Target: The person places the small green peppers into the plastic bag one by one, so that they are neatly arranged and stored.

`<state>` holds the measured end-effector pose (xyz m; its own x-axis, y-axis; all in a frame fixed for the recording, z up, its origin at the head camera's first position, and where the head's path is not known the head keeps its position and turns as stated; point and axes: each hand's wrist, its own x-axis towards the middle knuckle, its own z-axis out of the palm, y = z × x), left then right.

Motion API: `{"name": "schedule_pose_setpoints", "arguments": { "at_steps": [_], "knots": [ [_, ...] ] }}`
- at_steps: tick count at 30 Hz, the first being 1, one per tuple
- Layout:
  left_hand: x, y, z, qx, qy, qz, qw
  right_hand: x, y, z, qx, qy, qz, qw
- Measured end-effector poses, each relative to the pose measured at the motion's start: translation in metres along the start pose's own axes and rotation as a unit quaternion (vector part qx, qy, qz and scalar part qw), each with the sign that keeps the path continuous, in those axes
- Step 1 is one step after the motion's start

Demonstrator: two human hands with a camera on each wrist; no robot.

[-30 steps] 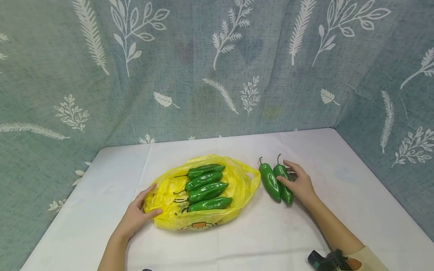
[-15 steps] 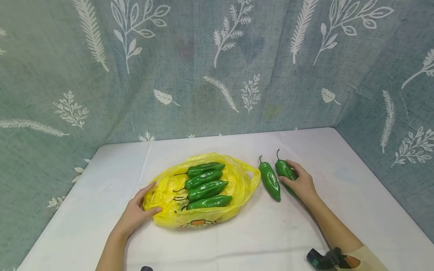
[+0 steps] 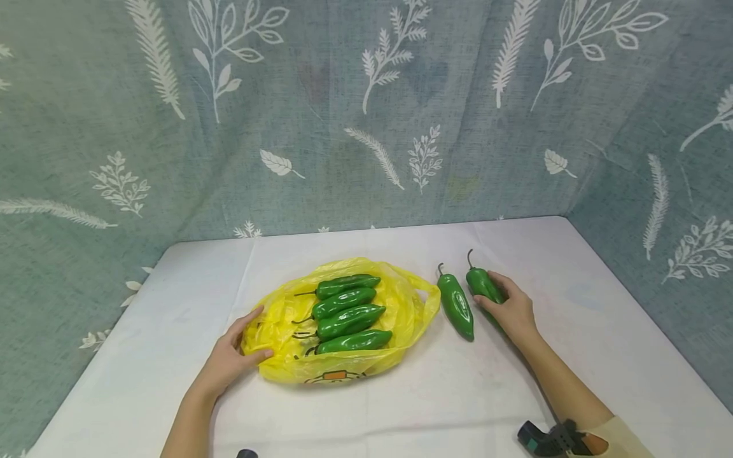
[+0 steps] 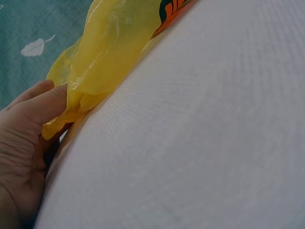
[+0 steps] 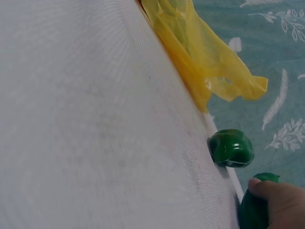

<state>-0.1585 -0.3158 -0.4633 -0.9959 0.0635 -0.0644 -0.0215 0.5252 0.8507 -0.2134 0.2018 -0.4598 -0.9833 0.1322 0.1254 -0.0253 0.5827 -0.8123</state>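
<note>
A yellow plastic bag lies spread on the table with several green chili peppers in a row on it, one of them the nearest pepper. My left hand holds the bag's left end, thumb and fingers apart on its edge; in the left wrist view the fingers press into the yellow plastic. Right of the bag, my right hand grips a green chili pepper, thumb on its near side, its lower end hidden by the hand. Another loose pepper lies just left of it, apart.
A white cloth covers the table. Behind it hangs a blue-green curtain with white leaf prints. The bag's loop handle reaches close to the loose pepper. A dark wrist camera sits on the right forearm.
My right hand has closed on the right-hand pepper and shifted it slightly away and to the right, so a gap shows beside the other loose pepper. The left hand stays at the bag.
</note>
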Motion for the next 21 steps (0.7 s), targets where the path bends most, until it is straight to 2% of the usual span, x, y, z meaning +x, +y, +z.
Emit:
{"name": "schedule_pose_setpoints", "arguments": {
  "at_steps": [12,21],
  "knots": [
    [0.000,0.000,0.000,-0.002,-0.003,-0.002,1.0000,0.000,-0.004,-0.003,0.029,0.031,-0.004,0.9991],
    [0.000,0.001,0.000,-0.006,-0.003,0.002,1.0000,0.002,-0.015,-0.005,0.038,0.046,-0.023,0.9980]
  ]
}}
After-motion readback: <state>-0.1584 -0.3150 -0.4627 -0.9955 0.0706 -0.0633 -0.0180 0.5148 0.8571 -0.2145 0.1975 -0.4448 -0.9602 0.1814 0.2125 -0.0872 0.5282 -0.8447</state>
